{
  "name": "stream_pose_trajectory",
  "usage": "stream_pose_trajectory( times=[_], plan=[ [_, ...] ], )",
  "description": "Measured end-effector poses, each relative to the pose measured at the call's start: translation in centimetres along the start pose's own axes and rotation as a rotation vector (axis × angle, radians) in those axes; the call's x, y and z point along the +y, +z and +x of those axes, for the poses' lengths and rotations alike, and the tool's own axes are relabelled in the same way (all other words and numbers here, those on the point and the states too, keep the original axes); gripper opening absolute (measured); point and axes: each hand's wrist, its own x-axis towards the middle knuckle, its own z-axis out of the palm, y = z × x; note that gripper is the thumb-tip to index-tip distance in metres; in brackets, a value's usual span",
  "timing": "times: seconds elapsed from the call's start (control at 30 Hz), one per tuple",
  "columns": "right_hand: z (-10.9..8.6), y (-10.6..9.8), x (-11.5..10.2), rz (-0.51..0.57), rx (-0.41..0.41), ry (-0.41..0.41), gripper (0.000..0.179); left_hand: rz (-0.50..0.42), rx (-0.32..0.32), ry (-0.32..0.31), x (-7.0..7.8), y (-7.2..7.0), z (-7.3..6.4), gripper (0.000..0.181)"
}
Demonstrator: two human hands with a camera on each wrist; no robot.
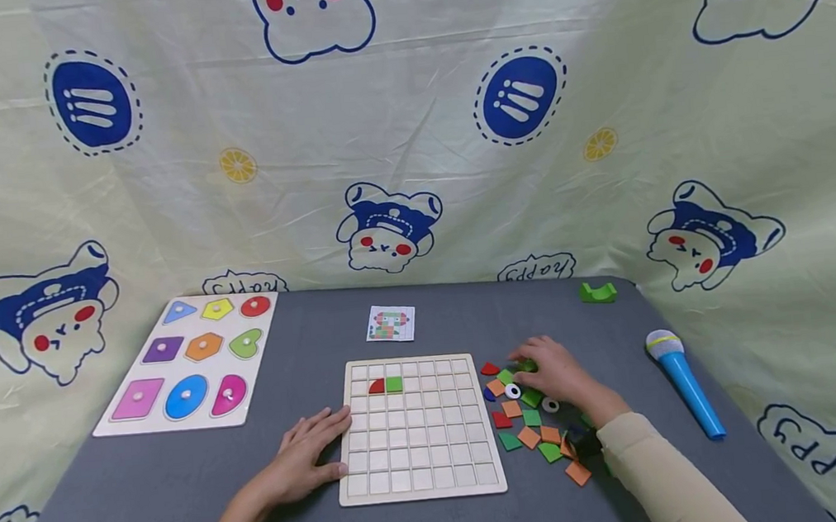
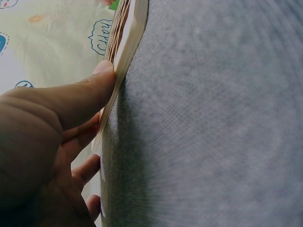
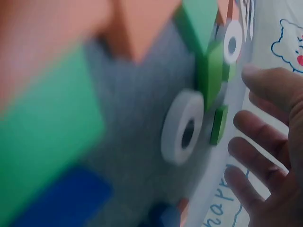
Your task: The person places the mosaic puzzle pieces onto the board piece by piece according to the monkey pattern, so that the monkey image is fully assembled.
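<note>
My left hand (image 1: 306, 453) rests against the left edge of a pale wooden grid board (image 1: 420, 456). In the left wrist view, its thumb (image 2: 90, 92) touches the board's rim and the fingers reach along the side. A red quarter-round piece (image 1: 377, 386) and a green square piece (image 1: 394, 385) sit side by side in the board's second row. My right hand (image 1: 558, 371) hovers at the far end of a scatter of coloured pieces, thumb and fingers apart with nothing between them. A white ring (image 3: 182, 127) and a small green piece (image 3: 218, 125) lie near its fingers.
Behind the board lies a small picture card (image 1: 391, 324). A white board of coloured shapes (image 1: 129, 423) is at the left. On the right are a blue toy microphone (image 1: 686, 383) and a green curved block (image 1: 597, 292). A printed cloth (image 1: 406, 129) hangs behind the table.
</note>
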Motion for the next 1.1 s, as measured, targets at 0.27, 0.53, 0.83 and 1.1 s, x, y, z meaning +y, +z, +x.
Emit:
stream_pose_trajectory(
  times=[0.27,0.53,0.83,1.1],
  plan=[
    [0.31,-0.16,0.77,-0.037,-0.066,-0.041,0.028,0.004,-0.024,-0.017,0.0,0.01,0.15,0.066],
    [0.66,0.01,0.6,-0.08,-0.103,-0.049,0.026,-0.006,-0.031,-0.026,0.08,-0.05,0.13,0.067],
    [0.73,0.38,0.87,-0.082,-0.088,-0.072,0.022,-0.007,-0.021,-0.024,0.04,-0.06,0.04,0.067],
    [0.21,0.37,1.02,-0.044,-0.06,-0.067,0.021,0.003,-0.008,-0.012,0.14,0.05,0.0,0.066]
  ],
)
